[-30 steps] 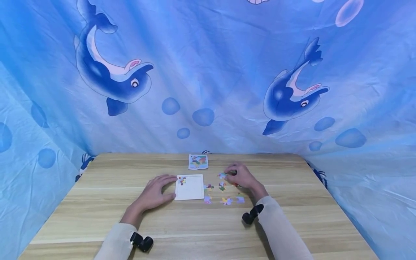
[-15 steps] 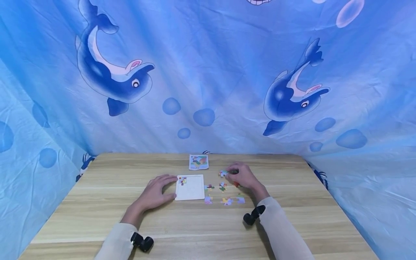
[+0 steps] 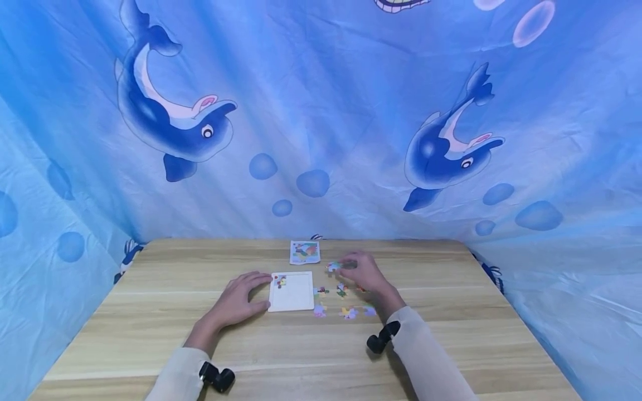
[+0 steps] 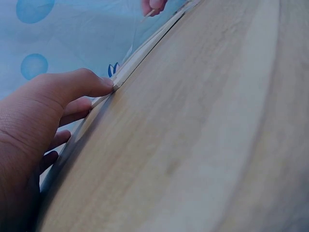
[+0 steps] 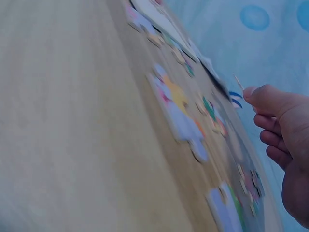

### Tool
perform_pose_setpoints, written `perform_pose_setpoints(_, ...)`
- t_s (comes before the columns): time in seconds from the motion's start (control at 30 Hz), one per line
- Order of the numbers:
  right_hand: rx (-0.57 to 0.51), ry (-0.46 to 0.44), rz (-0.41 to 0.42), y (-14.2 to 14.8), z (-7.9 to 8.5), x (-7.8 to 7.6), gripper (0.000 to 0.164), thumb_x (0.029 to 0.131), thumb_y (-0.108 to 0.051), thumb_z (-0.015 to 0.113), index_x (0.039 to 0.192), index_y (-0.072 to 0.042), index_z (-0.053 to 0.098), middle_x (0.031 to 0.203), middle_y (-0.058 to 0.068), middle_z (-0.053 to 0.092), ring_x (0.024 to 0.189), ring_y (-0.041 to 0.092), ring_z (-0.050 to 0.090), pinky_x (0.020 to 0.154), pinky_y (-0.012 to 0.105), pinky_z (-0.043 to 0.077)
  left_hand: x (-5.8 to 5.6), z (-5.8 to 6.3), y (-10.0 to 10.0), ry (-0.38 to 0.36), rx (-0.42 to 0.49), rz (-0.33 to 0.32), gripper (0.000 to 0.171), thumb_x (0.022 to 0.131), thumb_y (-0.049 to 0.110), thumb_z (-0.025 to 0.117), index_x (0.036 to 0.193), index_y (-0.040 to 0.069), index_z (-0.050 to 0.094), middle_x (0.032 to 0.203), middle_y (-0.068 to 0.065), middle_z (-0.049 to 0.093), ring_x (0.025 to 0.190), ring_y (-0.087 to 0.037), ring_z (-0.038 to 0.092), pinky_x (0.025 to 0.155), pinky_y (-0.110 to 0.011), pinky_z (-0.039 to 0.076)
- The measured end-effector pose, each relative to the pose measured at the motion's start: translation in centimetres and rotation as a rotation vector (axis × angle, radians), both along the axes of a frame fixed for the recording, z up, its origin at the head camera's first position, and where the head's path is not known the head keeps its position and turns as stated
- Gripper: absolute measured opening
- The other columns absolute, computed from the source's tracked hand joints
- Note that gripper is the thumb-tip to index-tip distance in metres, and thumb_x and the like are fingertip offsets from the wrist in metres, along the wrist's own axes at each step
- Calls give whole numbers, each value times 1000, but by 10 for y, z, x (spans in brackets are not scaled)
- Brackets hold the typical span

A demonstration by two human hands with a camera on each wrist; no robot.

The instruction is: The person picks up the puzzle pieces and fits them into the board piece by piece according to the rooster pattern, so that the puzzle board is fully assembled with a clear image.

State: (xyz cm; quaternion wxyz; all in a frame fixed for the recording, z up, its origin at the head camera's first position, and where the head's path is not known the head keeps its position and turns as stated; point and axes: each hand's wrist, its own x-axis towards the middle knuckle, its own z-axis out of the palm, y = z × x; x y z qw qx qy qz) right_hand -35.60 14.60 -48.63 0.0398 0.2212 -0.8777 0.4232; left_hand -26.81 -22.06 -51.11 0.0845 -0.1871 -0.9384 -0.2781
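A square white puzzle tray (image 3: 293, 295) lies mid-table, with a small patch of joined puzzle pieces (image 3: 280, 281) in its upper left corner. My left hand (image 3: 241, 301) holds the tray's left side, thumb at the lower corner and fingertips at the upper one. In the left wrist view the thumb (image 4: 96, 83) bends onto the tray's edge. My right hand (image 3: 362, 271) pinches a light-blue jigsaw piece (image 3: 332, 267) by its right side, raised over the table in the right wrist view, where the piece (image 5: 238, 82) shows edge-on beyond the thumb.
Several loose jigsaw pieces (image 3: 348, 313) lie in rows right of the tray, some below the right hand. Behind the tray a small square picture card (image 3: 305, 253) shows a colourful printed picture. A blue dolphin-print curtain (image 3: 321, 139) hangs behind the wooden table (image 3: 301, 356).
My right hand has lifted the light-blue jigsaw piece and moved it left, towards the tray. The left hand stays at the tray's side.
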Motion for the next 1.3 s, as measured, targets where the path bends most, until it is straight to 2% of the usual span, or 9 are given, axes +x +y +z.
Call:
perform_pose_setpoints(0.27,10,-25,38,-25,2,9,33,89,-27,80,116,-9,77,130,12,70,133,38,56,115,60,44,0,-3,0,-2,-1,2,63,88,41,75,145,20,61,153,-5,57,147,-39,45,116,-69,32)
perform_pose_setpoints(0.37,4,-33,59,-35,3,11,33,90,-29,79,117,-9,77,132,12,69,135,38,55,114,60,44,0,-3,0,1,-1,6,62,88,41,75,145,21,61,153,-5,57,147,-39,45,116,-69,32)
perform_pose_setpoints(0.83,33,-34,125,-73,1,18,27,92,-24,78,114,-8,78,127,12,70,129,35,59,110,53,50,1,-3,1,1,-7,12,63,87,41,75,144,20,62,152,-5,58,147,-38,46,115,-68,33)
perform_pose_setpoints(1.03,86,-9,156,-84,-7,18,27,91,-24,79,115,-11,79,120,5,72,112,22,65,96,37,56,2,-4,1,3,-3,11,62,87,42,75,144,19,62,151,-5,59,146,-39,46,116,-69,33)
perform_pose_setpoints(1.2,89,17,145,-94,-11,16,27,90,-24,80,114,-12,79,117,2,74,114,21,65,103,37,54,2,-3,1,0,-2,20,62,86,40,76,143,20,63,151,-5,59,146,-39,46,116,-68,33)
perform_pose_setpoints(1.3,114,34,135,-97,-12,14,27,90,-26,80,114,-12,79,115,2,74,113,21,65,103,38,54,2,-2,2,1,-5,21,62,87,40,75,143,20,63,152,-5,59,146,-39,46,116,-68,33)
